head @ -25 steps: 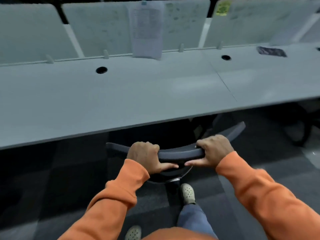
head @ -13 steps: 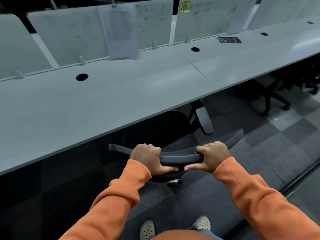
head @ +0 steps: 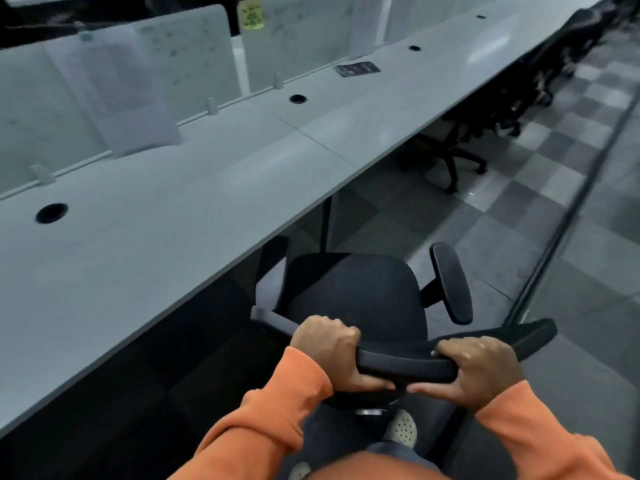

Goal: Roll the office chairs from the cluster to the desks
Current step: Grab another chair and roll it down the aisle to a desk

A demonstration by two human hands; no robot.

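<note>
Our left hand (head: pixel 325 348) and right hand (head: pixel 481 368) both curl around the backrest top of the office chair (head: pixel 356 292), its seat ahead, just beside the desk (head: pixel 173 220) edge.

Paper (head: pixel 114 95), sticky note (head: pixel 252 16) markings blurred; nothing legible.

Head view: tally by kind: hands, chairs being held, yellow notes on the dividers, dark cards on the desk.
hands: 2 (left hand, right hand)
held chair: 1
yellow note: 1
dark card: 1
total: 5
</note>
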